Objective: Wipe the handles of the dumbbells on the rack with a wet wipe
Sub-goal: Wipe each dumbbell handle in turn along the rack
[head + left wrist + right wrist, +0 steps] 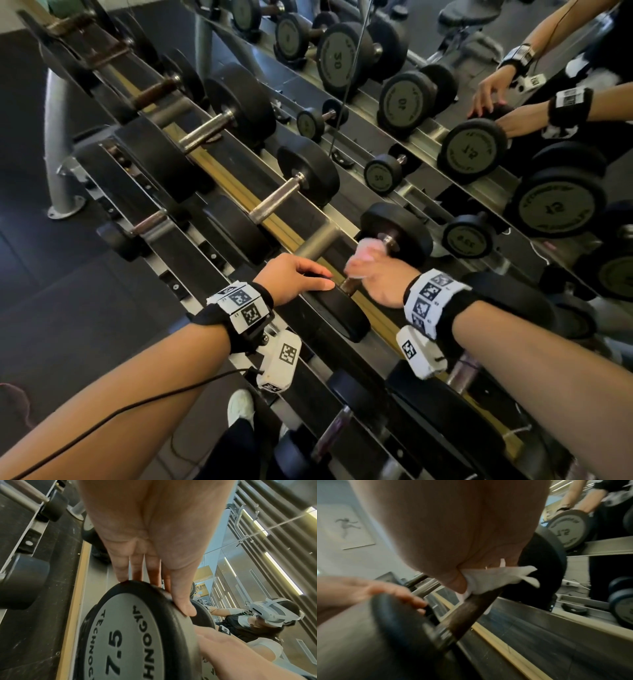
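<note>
- Right hand (pixel 378 274) wrapped round the handle (pixel 471 609) of the nearest dumbbell (pixel 346 315), wipe (pixel 496 578) pinched between fingers (pixel 363 251) and bar.
- Left hand (pixel 294 274) resting flat on the near head (pixel 130 628), fingers (pixel 121 572) straight, apparently steadying it.
- Dumbbell lying in the rack (pixel 239 192), top row, handle running away from the body toward the far head (pixel 400 233).
- Wipe sitting high on the handle, near the far head; bare bar showing below the right hand, toward the near head.
- Next stroke likely along that axis, back toward the near head.
- Further handles up the row, left of both hands; left hand nearer.
</note>
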The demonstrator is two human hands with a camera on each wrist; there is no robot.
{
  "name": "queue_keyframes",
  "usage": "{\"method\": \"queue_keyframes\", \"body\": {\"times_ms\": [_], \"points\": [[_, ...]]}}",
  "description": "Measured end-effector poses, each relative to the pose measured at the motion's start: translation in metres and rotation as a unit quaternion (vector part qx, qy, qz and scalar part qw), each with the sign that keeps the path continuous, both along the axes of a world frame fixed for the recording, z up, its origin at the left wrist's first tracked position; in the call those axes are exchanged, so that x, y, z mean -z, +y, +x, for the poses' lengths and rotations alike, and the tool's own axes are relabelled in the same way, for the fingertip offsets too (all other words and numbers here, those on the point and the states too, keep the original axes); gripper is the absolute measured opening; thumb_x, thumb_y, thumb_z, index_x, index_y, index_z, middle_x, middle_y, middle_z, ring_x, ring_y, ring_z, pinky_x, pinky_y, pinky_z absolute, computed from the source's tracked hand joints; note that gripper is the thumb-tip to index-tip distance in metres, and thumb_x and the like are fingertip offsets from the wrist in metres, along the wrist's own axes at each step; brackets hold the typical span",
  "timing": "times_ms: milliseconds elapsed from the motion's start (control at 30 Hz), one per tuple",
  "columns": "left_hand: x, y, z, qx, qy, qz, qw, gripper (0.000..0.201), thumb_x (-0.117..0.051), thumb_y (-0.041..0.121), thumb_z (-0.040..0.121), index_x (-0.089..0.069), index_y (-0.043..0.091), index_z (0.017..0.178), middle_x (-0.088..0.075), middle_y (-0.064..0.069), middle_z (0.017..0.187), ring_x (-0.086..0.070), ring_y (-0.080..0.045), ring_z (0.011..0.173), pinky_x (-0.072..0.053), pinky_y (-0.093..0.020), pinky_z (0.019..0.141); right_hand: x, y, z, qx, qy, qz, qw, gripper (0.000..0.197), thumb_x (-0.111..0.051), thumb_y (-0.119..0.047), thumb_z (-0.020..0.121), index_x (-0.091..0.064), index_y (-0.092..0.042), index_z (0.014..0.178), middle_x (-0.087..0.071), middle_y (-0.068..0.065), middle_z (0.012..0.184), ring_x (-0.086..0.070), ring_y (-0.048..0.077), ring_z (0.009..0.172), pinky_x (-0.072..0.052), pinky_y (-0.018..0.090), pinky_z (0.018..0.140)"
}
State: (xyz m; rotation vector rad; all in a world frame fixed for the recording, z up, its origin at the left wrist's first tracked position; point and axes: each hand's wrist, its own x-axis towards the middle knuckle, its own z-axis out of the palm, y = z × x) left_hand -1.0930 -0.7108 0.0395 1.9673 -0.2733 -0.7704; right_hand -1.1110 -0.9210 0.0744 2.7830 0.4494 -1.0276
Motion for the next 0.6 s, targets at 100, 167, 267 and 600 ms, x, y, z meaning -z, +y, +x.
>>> {"method": "queue_keyframes", "body": {"times_ms": [100, 167, 267, 600], "points": [[-0.004, -0.001, 0.007, 0.013, 0.002, 0.029, 1.0, 0.016, -0.08, 0.044, 0.076, -0.077, 0.042, 0.092, -0.072, 0.018, 0.091, -0.062, 0.001, 0.093, -0.037, -0.012, 0.071, 0.004, 0.006, -0.013, 0.012, 0.001, 0.054, 0.998, 0.039, -0.044, -0.012, 0.097, -0.046, -0.023, 0.135, -0.041, 0.002, 0.134, -0.039, 0.019, 0.127, -0.033, 0.032, 0.096], [-0.004, -0.002, 0.008, 0.011, 0.006, 0.031, 0.999, 0.017, -0.081, 0.044, 0.075, -0.077, 0.042, 0.091, -0.072, 0.018, 0.09, -0.061, 0.002, 0.092, -0.036, -0.012, 0.071, 0.001, 0.003, -0.007, 0.024, 0.018, 0.047, 0.998, 0.043, -0.039, -0.013, 0.098, -0.048, -0.031, 0.136, -0.042, -0.003, 0.137, -0.035, 0.017, 0.132, -0.029, 0.043, 0.105], [-0.003, 0.0, 0.006, 0.005, 0.007, 0.023, 1.0, 0.014, -0.08, 0.044, 0.076, -0.076, 0.044, 0.09, -0.071, 0.022, 0.087, -0.061, 0.006, 0.089, -0.034, -0.009, 0.07, -0.007, -0.007, 0.012, 0.006, 0.006, -0.04, 0.999, 0.046, -0.041, -0.013, 0.095, -0.046, -0.037, 0.133, -0.042, -0.008, 0.14, -0.028, 0.017, 0.138, -0.029, 0.054, 0.108], [0.001, 0.001, 0.002, 0.012, 0.004, -0.004, 1.0, 0.016, -0.077, 0.041, 0.08, -0.075, 0.043, 0.095, -0.071, 0.021, 0.094, -0.06, 0.007, 0.092, -0.033, -0.008, 0.074, 0.001, -0.014, -0.029, 0.003, 0.037, 0.074, 0.997, 0.052, -0.026, -0.027, 0.107, -0.016, -0.026, 0.157, -0.004, -0.01, 0.164, 0.005, 0.016, 0.15, 0.009, 0.053, 0.119]]}}
